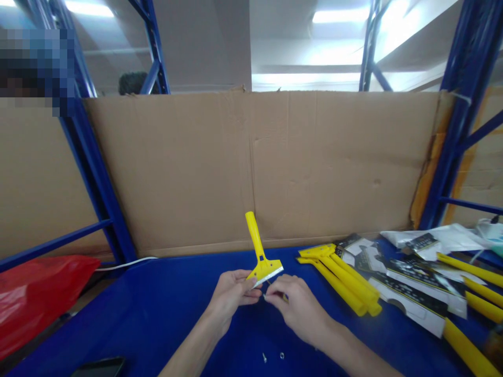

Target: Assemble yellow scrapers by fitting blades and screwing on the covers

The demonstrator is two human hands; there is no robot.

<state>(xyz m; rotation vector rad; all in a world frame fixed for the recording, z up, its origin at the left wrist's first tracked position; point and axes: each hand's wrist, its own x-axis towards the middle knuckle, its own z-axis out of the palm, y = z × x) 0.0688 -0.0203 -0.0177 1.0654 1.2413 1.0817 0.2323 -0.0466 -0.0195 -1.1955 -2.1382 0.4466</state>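
My left hand point(231, 296) grips a yellow scraper point(256, 241) by one end of its wide head, with the handle pointing up and away. Along the lower edge of the head runs a shiny metal blade point(271, 274). Just right of the blade, my right hand point(296, 301) is closed in a pinch below the head. Something small and thin shows at its fingertips, too small to name. On the blue table between my forearms lie a small screw point(264, 358) and a nut-like metal piece point(282, 355).
Several yellow scrapers point(346, 283) lie stacked on the right. Beyond them are black-and-white cardboard packages point(412, 301) and more yellow handles point(467, 345). A red plastic bag point(43, 298) sits at left, a dark phone-like object point(100, 367) at the front. A cardboard panel point(267, 167) closes the back.
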